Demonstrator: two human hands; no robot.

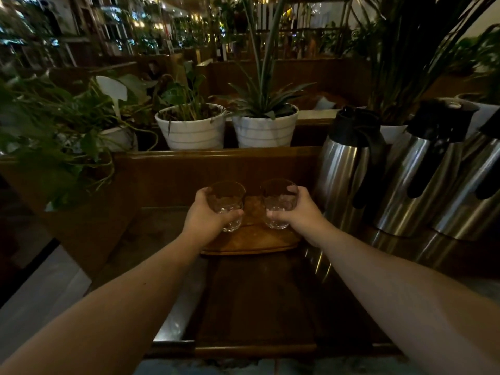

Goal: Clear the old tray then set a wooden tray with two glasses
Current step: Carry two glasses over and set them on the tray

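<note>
Two clear glasses sit side by side over a small wooden tray (251, 243) on a dark wooden counter. My left hand (205, 215) is wrapped around the left glass (226, 204), and my right hand (297, 212) grips the right glass (278, 203). Both glasses are upright and look empty. Their bases are at the tray's surface; whether they rest on it or hover just above, I cannot tell. The tray's far half is hidden behind the glasses and my hands.
Three steel thermos jugs (349, 169) stand close on the right. A raised wooden ledge (216, 155) runs behind the tray, with two white plant pots (192, 128) on it. Leafy plants (54, 131) hang at the left. A dark wooden board (265, 299) lies nearer me.
</note>
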